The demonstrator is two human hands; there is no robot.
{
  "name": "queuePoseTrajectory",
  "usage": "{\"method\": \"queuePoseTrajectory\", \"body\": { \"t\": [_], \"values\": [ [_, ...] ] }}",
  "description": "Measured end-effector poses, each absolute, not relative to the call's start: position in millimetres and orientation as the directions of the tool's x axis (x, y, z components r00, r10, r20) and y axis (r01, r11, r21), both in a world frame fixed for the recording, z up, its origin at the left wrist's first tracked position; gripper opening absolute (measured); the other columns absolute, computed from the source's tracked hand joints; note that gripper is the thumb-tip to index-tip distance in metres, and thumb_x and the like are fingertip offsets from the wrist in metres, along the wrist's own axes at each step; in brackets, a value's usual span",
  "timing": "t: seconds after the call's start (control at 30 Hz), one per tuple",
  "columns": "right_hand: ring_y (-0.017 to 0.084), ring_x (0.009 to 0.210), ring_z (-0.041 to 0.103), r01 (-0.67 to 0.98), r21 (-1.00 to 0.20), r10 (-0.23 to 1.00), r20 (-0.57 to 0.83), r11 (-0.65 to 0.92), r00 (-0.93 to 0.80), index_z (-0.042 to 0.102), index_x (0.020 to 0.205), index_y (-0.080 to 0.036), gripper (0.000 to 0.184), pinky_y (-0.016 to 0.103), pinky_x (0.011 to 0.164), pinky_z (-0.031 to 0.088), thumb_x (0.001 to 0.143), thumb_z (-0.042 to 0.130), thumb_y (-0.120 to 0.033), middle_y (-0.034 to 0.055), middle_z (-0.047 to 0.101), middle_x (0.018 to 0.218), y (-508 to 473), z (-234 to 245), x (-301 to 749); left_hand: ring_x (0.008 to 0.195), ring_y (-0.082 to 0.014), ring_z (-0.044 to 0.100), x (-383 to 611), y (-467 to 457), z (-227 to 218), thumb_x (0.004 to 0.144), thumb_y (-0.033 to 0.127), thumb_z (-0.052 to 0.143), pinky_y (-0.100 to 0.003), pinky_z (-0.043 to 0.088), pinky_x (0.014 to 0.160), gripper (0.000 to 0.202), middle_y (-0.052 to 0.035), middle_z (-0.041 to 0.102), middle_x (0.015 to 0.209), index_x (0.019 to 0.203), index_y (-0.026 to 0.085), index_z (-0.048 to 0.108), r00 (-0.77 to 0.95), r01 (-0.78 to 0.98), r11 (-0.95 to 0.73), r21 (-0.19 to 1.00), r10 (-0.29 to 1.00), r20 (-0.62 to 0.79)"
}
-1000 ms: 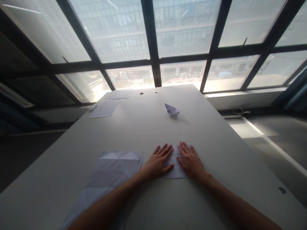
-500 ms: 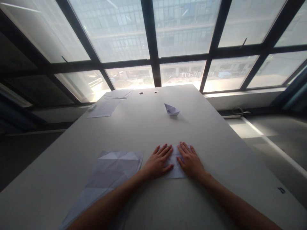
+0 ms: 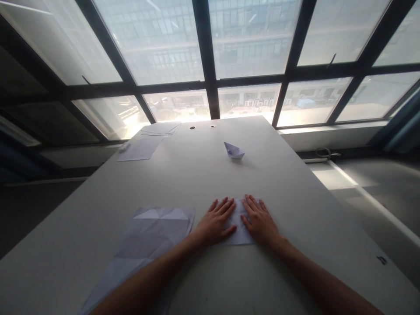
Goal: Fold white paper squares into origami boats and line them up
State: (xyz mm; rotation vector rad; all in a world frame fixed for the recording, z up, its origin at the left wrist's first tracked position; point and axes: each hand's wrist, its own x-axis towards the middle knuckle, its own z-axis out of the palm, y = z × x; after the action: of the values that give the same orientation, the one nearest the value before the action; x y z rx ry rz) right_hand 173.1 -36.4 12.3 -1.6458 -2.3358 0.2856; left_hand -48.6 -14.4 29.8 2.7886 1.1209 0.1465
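A folded sheet of white paper (image 3: 239,236) lies flat on the table under both palms. My left hand (image 3: 216,222) presses on its left side, fingers stretched out and pointing away from me. On the right side rests my right hand (image 3: 260,221), also flat with its fingers extended. Much of the paper is hidden beneath the hands; a strip shows between them and at the near edge. Beyond them stands a folded paper boat (image 3: 234,151). Creased, unfolded sheets (image 3: 147,238) lie to the left, partly covered by my left forearm.
The white table (image 3: 183,179) stretches to large dark-framed windows (image 3: 210,83). More paper sheets (image 3: 141,148) lie at its far left corner, beside a small pale object I cannot make out. Two round holes (image 3: 192,127) pierce the far end. A small dark mark (image 3: 382,260) is near the right edge.
Both hands stay flat on the folded paper with no visible movement over it. The whole view has shifted very slightly.
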Motion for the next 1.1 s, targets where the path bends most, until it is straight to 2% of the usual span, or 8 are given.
{"method": "queuePoseTrajectory", "body": {
  "t": [0.57,0.7,0.8,0.93,1.1],
  "values": [
    [0.025,0.148,0.016,0.900,-0.288,0.943,0.151,0.328,-0.296,0.038,0.148,-0.010,0.057,0.048,0.120,0.011,0.096,0.040,-0.033,0.0143,0.026,0.157,-37.7,11.5,172.9,0.148,-0.0264,0.019,-48.3,-11.5,26.1,0.097,0.050,0.042,-0.051,0.015,0.119,0.061,-0.0046,0.024,0.160,0.153,0.028,0.028,0.764,0.622,-0.760,0.186,0.642,0.066],
    [0.023,0.148,0.014,0.859,-0.292,0.905,0.199,0.421,-0.376,0.038,0.148,-0.010,0.055,0.047,0.121,0.011,0.096,0.039,-0.029,0.0125,0.025,0.158,-42.9,15.9,167.3,0.148,-0.0265,0.018,-47.4,-13.2,29.7,0.098,0.049,0.041,-0.051,0.015,0.119,0.063,-0.0051,0.024,0.160,0.154,0.028,0.022,0.764,0.620,-0.761,0.192,0.641,0.072],
    [0.021,0.148,0.014,0.798,-0.317,0.859,0.186,0.513,-0.478,0.030,0.151,-0.011,0.059,0.043,0.121,0.014,0.095,0.040,-0.027,0.0091,0.023,0.159,-45.5,15.4,163.1,0.148,-0.0263,0.017,-45.8,-14.5,32.9,0.099,0.050,0.040,-0.050,0.014,0.119,0.065,-0.0050,0.024,0.160,0.155,0.028,0.018,0.765,0.618,-0.760,0.199,0.640,0.072],
    [0.021,0.148,0.015,0.800,-0.335,0.866,0.142,0.498,-0.480,0.024,0.153,-0.009,0.065,0.044,0.121,0.013,0.094,0.041,-0.030,0.0097,0.023,0.159,-45.3,13.5,161.7,0.148,-0.0255,0.016,-44.5,-14.9,34.7,0.099,0.051,0.038,-0.049,0.014,0.119,0.066,-0.0040,0.023,0.160,0.156,0.029,0.014,0.762,0.623,-0.756,0.201,0.645,0.063],
    [0.021,0.148,0.015,0.828,-0.335,0.892,0.127,0.449,-0.433,0.026,0.152,-0.009,0.064,0.043,0.121,0.013,0.095,0.040,-0.035,0.0107,0.024,0.159,-44.7,14.9,163.0,0.148,-0.0250,0.016,-45.9,-14.6,33.3,0.099,0.050,0.040,-0.048,0.014,0.120,0.067,-0.0030,0.022,0.160,0.156,0.030,0.013,0.756,0.631,-0.750,0.199,0.652,0.059]
  ]
}}
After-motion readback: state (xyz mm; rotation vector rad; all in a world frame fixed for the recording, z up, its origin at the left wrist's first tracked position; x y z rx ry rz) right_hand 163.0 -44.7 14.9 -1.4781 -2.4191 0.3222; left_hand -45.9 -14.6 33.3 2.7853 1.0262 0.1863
